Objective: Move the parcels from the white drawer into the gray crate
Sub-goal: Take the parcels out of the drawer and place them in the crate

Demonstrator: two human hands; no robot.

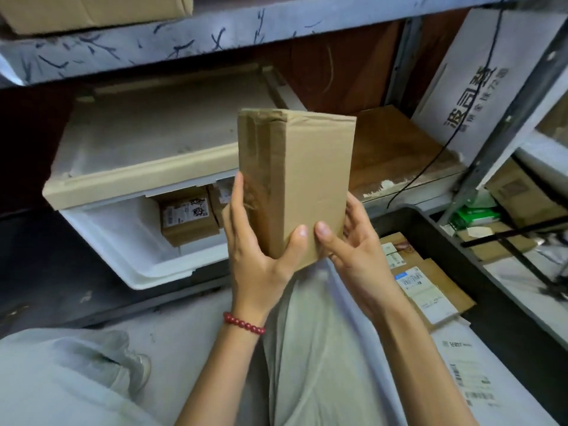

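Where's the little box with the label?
In the head view, the little box sits inside the white drawer, left of centre, just left of the tall box being held up.

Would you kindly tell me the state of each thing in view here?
Cardboard parcel, upright, held in the air in front of the drawer.
Left hand, grips the parcel's lower left side.
Right hand, grips the parcel's lower right side.
White drawer, pulled open.
Boxed parcel, resting inside the drawer.
Gray crate, open-topped, partly filled.
Flat parcels, lying label-up in the crate.
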